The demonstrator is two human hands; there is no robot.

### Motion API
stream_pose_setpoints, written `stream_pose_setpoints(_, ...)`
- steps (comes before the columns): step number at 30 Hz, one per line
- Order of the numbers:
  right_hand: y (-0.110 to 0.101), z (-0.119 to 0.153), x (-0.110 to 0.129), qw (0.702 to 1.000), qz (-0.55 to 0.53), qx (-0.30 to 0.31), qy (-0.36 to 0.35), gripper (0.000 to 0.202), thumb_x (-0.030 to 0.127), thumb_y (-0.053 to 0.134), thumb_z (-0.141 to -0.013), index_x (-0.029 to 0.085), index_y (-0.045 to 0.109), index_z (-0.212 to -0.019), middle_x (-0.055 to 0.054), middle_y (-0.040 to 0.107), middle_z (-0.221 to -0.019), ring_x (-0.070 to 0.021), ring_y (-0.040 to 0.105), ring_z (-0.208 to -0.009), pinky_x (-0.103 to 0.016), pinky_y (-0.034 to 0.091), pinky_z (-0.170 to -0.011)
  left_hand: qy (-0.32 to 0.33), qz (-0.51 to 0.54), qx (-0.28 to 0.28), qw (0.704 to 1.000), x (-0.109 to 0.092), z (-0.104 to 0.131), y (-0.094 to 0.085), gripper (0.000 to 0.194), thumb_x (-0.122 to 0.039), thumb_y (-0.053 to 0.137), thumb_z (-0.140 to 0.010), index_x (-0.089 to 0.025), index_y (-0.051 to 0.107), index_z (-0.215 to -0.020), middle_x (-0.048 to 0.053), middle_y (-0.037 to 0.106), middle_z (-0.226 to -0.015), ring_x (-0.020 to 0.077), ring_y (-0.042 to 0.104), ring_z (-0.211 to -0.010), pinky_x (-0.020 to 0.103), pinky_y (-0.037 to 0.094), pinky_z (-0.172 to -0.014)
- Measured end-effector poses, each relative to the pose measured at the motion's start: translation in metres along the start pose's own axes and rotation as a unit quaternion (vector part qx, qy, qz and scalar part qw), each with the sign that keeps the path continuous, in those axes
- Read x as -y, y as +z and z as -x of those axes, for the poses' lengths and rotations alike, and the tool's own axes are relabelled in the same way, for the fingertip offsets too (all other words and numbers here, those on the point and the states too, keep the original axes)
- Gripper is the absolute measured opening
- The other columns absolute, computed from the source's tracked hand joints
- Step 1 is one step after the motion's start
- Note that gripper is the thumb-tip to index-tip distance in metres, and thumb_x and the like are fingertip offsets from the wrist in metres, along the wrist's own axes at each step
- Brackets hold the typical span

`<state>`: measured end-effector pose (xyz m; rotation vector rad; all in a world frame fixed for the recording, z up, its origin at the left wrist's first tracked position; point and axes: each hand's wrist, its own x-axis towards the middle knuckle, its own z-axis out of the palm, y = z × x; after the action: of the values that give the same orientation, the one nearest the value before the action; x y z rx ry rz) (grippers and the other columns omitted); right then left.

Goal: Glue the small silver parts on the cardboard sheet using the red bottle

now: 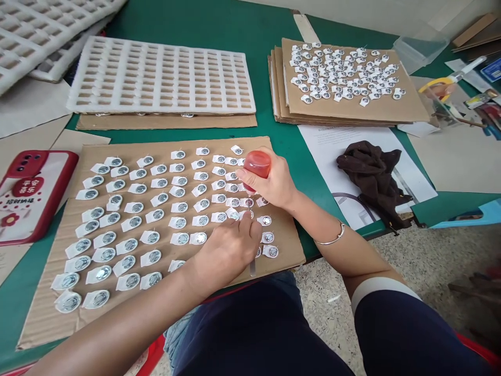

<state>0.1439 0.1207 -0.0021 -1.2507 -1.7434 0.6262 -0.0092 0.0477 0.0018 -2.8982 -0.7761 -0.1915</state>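
My right hand [274, 177] is wrapped around a red squeeze bottle [257, 163], tipped with its narrow end down over the small round metal parts on the cardboard sheet [129, 149]. Just below that end, my left hand [235, 240] is closed in a pinch; whatever its fingertips hold is hidden. Rows of these silvery ring-shaped parts on white paper tabs, such as one round part [97, 298], cover most of the cardboard. A few of them lie partly behind my hands.
Behind the sheet lies a white foam grid tray [164, 78] on cardboard. A cardboard stack [410, 104] bearing many similar parts is at back right, near brown cloth [368, 177] and yellow-handled scissors [438, 90]. A red-cased phone [58, 203] sits left.
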Motion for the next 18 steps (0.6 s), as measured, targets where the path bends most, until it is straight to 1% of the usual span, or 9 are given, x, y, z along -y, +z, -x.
stream_pose_setpoints(5,-0.0009,-0.0003,0.0011,1.000,0.002,0.010,0.002,0.034,0.052,0.057,-0.073,0.019,0.051,-0.081,-0.001,0.061,-0.078,-0.0140,0.058,-0.071,-0.030,0.047,-0.068,-0.001,0.002,0.008,1.000,0.0008,-0.0022,-0.0021,0.018,0.005,0.041,-0.073,-0.012,0.047,-0.077,0.010,0.058,-0.074,0.0194,0.055,-0.057,0.031,0.047,-0.049)
stream_pose_setpoints(12,-0.0036,-0.0005,0.0032,0.999,0.029,0.024,0.008,0.035,0.055,0.055,-0.073,0.021,0.049,-0.081,-0.001,0.061,-0.077,-0.0147,0.058,-0.069,-0.031,0.046,-0.066,0.007,0.014,-0.008,1.000,0.0022,-0.0025,-0.0037,0.017,0.005,0.042,-0.073,-0.011,0.049,-0.075,0.010,0.057,-0.073,0.0216,0.058,-0.066,0.031,0.050,-0.053)
stream_pose_setpoints(18,-0.0046,-0.0005,0.0040,0.999,0.047,0.025,-0.003,0.034,0.053,0.055,-0.074,0.021,0.050,-0.079,0.000,0.062,-0.074,-0.0141,0.056,-0.067,-0.030,0.045,-0.065,-0.012,0.020,0.006,1.000,0.0023,-0.0026,-0.0034,0.015,0.003,0.044,-0.073,-0.012,0.048,-0.077,0.008,0.056,-0.072,0.0197,0.055,-0.059,0.032,0.048,-0.050)
